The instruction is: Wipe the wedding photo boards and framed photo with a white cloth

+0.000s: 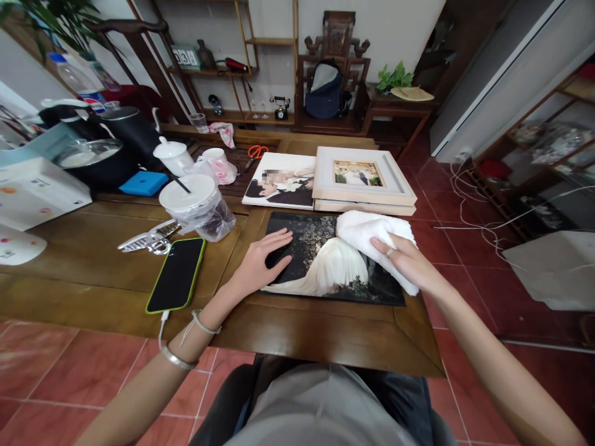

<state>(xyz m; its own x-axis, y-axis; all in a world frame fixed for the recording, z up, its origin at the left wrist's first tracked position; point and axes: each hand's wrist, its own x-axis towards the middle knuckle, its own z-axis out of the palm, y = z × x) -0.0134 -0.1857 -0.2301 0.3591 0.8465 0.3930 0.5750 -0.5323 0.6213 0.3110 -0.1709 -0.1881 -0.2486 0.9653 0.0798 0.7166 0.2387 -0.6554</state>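
Note:
A dark wedding photo panel (297,241) with a white gown pictured on it lies flat near the table's front edge. Across its left end my left hand (261,260) rests with fingers spread, holding nothing. My right hand (404,259) grips a folded white towel (372,229), which lies over the right part of the panel and covers some of the picture. Just behind the panel are a white-edged photo print (279,186) and a pale box with a framed photo (395,179) on its lid.
A phone (176,275) on a charging cable, a silver hair clip (151,238) and a lidded cup in a plastic bag (198,204) are left of my left hand. Orange-handled scissors (257,152), a white teapot (173,155) and a blue box (144,183) sit farther back on the wooden table (320,328).

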